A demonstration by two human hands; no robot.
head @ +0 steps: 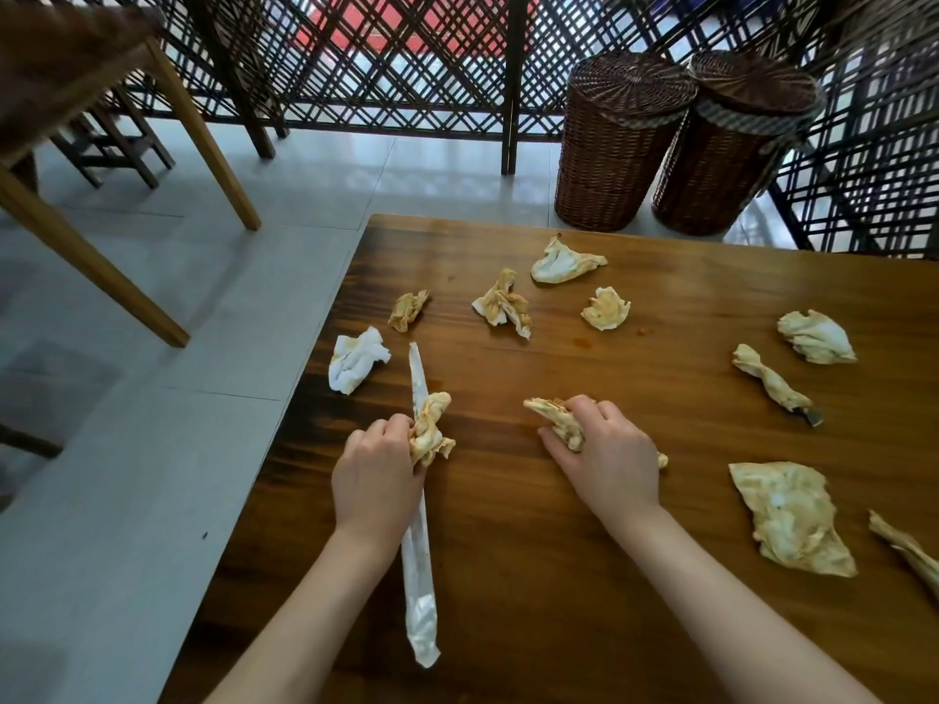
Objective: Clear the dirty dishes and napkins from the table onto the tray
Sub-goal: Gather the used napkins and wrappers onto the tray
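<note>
Brown wooden table (660, 500) is holding many crumpled stained paper napkins, and the left hand (378, 475) is squeezing one yellow-stained crumpled napkin (429, 429) and a long white paper sleeve (419, 576), while the right hand (604, 449) is gripping another stained napkin (554, 416) against the tabletop.

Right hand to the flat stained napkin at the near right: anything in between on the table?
Nothing visible. The right hand is closed on a crumpled napkin, and only bare table lies between it and the flat stained napkin. No tray is in view, so the path there can't be judged.
</note>
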